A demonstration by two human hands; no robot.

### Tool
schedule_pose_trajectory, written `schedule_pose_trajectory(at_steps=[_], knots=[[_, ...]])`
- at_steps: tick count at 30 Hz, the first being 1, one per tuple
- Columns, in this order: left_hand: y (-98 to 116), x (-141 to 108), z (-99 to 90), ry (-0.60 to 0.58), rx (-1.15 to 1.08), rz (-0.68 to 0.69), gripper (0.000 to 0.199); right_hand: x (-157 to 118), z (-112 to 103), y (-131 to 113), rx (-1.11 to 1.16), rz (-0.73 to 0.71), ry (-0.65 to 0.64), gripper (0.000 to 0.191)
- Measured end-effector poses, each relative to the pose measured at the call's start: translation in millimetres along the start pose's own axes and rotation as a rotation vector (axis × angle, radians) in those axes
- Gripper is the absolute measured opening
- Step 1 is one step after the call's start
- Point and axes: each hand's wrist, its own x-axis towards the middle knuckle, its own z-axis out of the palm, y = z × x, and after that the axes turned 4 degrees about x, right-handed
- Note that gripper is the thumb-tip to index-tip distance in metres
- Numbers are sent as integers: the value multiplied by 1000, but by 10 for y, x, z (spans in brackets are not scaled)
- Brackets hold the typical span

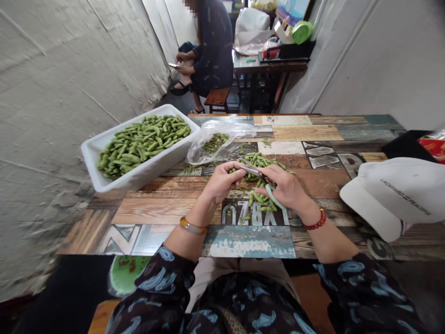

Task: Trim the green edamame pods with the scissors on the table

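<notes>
My right hand point(285, 186) is closed around scissors point(274, 197) with pale green handles. Their blades point left and reach the fingertips of my left hand point(224, 180). The left thumb and fingers pinch together on a green edamame pod, mostly hidden by the fingers. Below and behind both hands lies a loose pile of edamame pods point(266, 204) on the table. Left of the pile, a clear plastic bag point(200, 147) lies open with small green and brown trimmings point(216, 143) inside.
A white plastic tub point(146, 174) heaped with edamame pods point(139, 146) stands at the table's left. On the right lies a white cap point(392, 190). Beyond the patchwork-patterned table point(250, 241), a person point(213, 46) sits on a wooden stool holding a phone. A green container point(127, 273) is below the table.
</notes>
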Motion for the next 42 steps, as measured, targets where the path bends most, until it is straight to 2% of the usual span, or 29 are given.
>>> schedule_pose_trajectory(at_steps=[12, 23, 29, 42], knots=[[-43, 33, -17, 9, 31, -18, 37, 6, -10, -44, -6, -36, -29, 50], [-22, 12, -23, -5, 239, 129, 23, 9, -26, -57, 0, -23, -45, 47], [-16, 2, -18, -29, 301, 152, 22, 10, -7, -46, 49, -48, -51, 46], [-77, 27, -25, -16, 172, 71, 29, -1, 27, -1, 14, -74, -49, 45]])
